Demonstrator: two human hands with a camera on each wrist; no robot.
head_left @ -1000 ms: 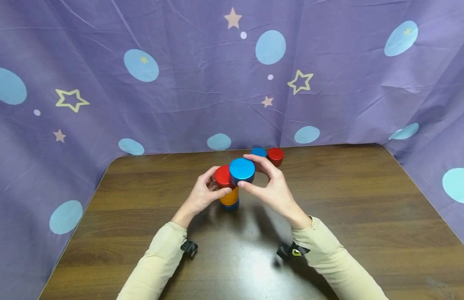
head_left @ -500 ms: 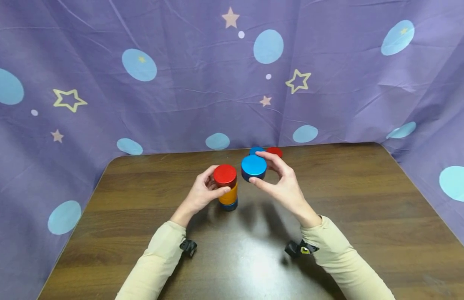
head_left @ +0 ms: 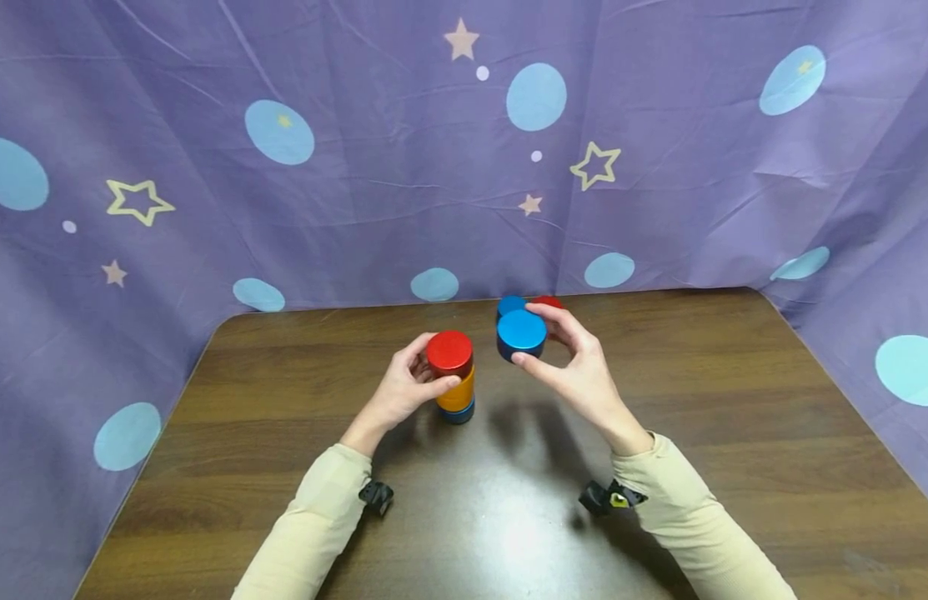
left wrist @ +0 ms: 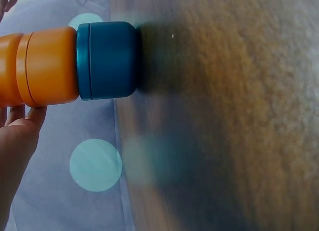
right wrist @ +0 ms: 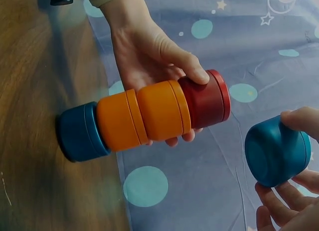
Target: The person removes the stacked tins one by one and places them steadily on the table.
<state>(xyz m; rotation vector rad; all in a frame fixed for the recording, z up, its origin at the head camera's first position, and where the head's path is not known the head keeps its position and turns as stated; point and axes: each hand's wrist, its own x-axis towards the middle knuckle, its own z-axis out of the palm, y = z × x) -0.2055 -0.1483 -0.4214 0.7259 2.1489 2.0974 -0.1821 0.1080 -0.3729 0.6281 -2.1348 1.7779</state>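
Observation:
A stack of small lidded tins stands upright on the table, seen whole in the right wrist view: a blue tin (right wrist: 83,132) at the bottom, two orange tins (right wrist: 122,120) above it, and a red tin (right wrist: 207,99) on top. My left hand (head_left: 403,392) grips the stack near its top, the thumb on the red tin and the fingers behind. To the right of the stack, apart from it and off the table, another blue tin (head_left: 521,335) is pinched between the thumb and fingers of my right hand (head_left: 584,379). The left wrist view cuts off the stack's upper part.
Behind my right hand, a second blue tin (head_left: 511,304) and a second red tin (head_left: 548,301) stand side by side at the table's back edge, partly hidden. A purple patterned curtain (head_left: 358,208) hangs behind the brown wooden table (head_left: 734,417).
My right hand has carried the blue tin rightward, away from the stack's red top, slowing in the last half second. The left hand keeps its grip on the stack, almost still.

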